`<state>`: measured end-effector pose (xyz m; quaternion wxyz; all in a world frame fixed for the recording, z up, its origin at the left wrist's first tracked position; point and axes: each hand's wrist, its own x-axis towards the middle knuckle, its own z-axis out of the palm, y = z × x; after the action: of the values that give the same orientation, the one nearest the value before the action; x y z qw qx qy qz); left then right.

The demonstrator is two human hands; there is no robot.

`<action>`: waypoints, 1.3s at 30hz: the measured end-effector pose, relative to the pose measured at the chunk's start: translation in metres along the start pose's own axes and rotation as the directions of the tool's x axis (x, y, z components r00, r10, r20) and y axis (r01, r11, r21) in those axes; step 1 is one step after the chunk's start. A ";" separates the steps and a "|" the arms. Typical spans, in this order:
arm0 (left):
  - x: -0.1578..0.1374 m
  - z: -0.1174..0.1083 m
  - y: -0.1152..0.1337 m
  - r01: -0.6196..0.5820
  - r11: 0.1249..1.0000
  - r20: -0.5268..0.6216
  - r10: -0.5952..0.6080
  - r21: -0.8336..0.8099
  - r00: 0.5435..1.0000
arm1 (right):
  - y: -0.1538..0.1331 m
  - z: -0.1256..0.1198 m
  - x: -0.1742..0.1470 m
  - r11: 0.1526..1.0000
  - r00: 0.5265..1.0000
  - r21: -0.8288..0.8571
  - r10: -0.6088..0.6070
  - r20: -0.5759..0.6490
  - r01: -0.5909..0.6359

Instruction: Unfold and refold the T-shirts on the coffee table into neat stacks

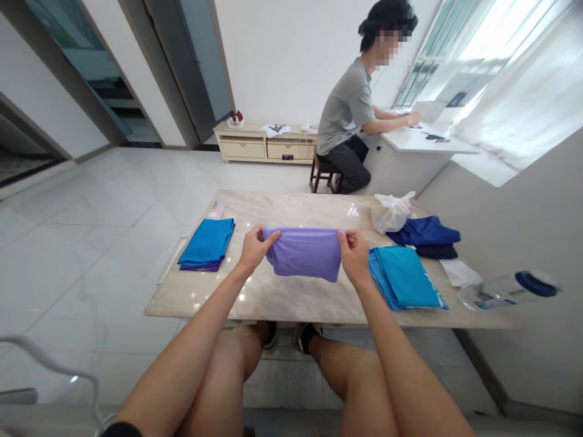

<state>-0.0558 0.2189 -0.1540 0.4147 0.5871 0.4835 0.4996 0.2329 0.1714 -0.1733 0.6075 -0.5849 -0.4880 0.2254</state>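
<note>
In a pale tiled room, a glossy marble table [282, 297] bears folded blue cloths. Left hand [253, 246] and right hand [354, 254] pinch a soft purple cloth [304, 252] over its middle.

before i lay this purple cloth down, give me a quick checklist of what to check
1. Left hand pinches the top left corner of the purple cloth: ok.
2. Right hand pinches the top right corner: ok.
3. Top edge pulled level between the hands: ok.
4. Bare table below the cloth to take it: ok.
5. Clear of the folded stack on the left and the teal cloth on the right: ok, though the teal cloth lies close to the right hand.
6. Bottom edge even, no hidden creases behind: cannot tell.
</note>
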 end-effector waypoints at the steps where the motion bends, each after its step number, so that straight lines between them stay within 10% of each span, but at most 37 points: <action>1: 0.001 0.002 -0.005 0.034 0.999 -0.002 -0.033 0.038 0.999 | 0.005 0.002 0.001 1.000 1.000 -0.019 0.016 -0.012 -0.017; 5: 0.003 0.006 -0.034 0.217 0.914 0.001 -0.231 0.344 0.973 | 0.037 0.008 0.001 0.945 0.969 -0.228 0.247 0.020 -0.236; 9: 0.001 -0.002 -0.062 0.315 0.789 -0.034 -0.351 0.527 0.936 | 0.070 0.006 -0.006 0.740 0.842 -0.505 0.538 0.047 -0.444; 18: -0.007 -0.006 -0.065 0.183 0.687 0.145 -0.391 0.703 0.909 | 0.100 0.018 -0.024 0.629 0.711 -0.600 0.690 0.138 -0.494; 23: -0.007 0.002 -0.032 0.109 0.663 0.185 -0.357 0.741 0.916 | 0.083 0.031 -0.028 0.677 0.681 -0.539 0.693 0.238 -0.500; 30: -0.041 0.041 0.076 -0.209 0.751 0.438 -0.117 0.626 0.891 | 0.020 0.029 -0.037 0.779 0.727 -0.375 0.616 0.303 -0.503; 34: -0.111 0.019 0.103 -0.294 0.755 0.579 -0.136 0.586 0.804 | -0.010 -0.004 -0.033 0.781 0.734 -0.300 0.620 0.277 -0.547; 39: -0.191 -0.031 0.087 -0.249 0.730 0.502 -0.146 0.637 0.853 | -0.036 -0.120 -0.037 0.813 0.810 -0.186 0.575 0.114 -0.552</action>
<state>-0.0799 0.0148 -0.1000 0.2698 0.8233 0.4845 0.1210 0.3087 0.0734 -0.1326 0.4267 -0.7248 -0.3557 0.4075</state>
